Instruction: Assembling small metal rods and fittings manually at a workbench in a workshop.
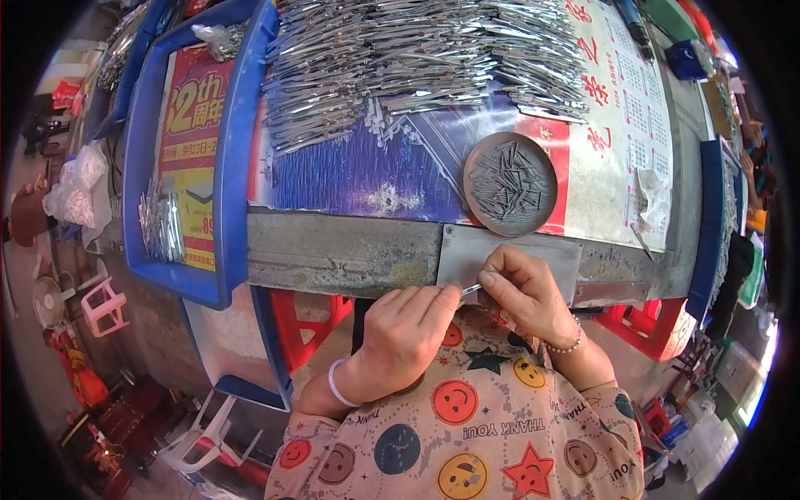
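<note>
A: What do the hands grip?
B: The left hand (406,331) and right hand (523,293) pinch one small metal piece (472,289) between their fingertips, at the workbench edge (342,254) over a grey plate (467,250).
A: And beyond?
B: A round dish of pins (510,184); farther back, a heap of metal strips (417,58); left, a blue tray (232,167).

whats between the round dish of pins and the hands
In the head view, only a bare grey metal plate separates the round dish from the hands.
</note>
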